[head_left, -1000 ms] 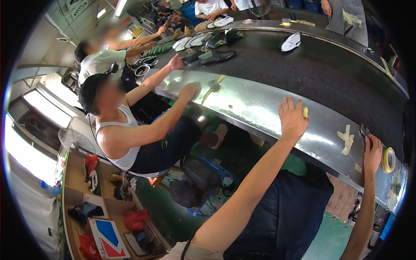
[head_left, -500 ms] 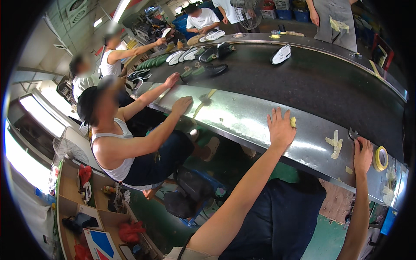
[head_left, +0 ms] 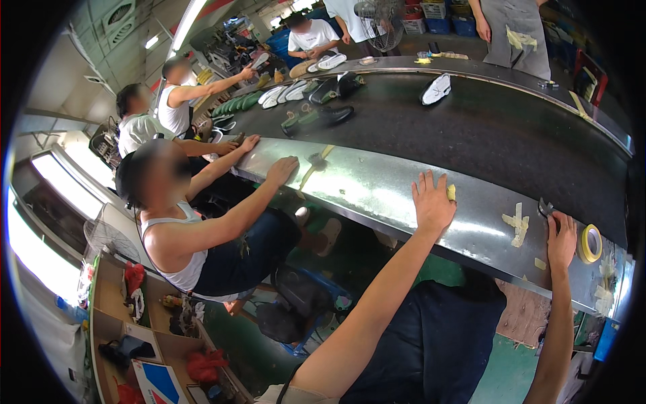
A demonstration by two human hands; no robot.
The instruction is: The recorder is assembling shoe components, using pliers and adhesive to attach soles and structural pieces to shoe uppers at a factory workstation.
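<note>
My left hand (head_left: pixel 433 202) rests flat on the shiny metal ledge (head_left: pixel 377 180), fingers apart and nothing in them. Beside its fingertips is a small yellow patch (head_left: pixel 451 192). Farther right on the ledge, my right hand (head_left: pixel 561 240) has its fingers bent over a dark metal tool that looks like pincers (head_left: pixel 544 207). Only the tool's head shows past the fingertips; its handles are hidden under the hand. A roll of yellow tape (head_left: pixel 591 244) lies just right of this hand. Strips of masking tape (head_left: pixel 517 224) are stuck to the ledge between my hands.
Beyond the ledge runs a black conveyor belt (head_left: pixel 511 141) with a white-soled shoe (head_left: pixel 436 89), dark shoes (head_left: pixel 319 118) and several others. A co-worker (head_left: pixel 178 236) sits close on my left, arms on the ledge. Shelves (head_left: pixel 148 306) stand at lower left; others work around the belt.
My hands keep their places on the ledge. The near co-worker's farther hand has drawn back left from the dark shoes. Behind, another person's arm now reaches toward the ledge.
</note>
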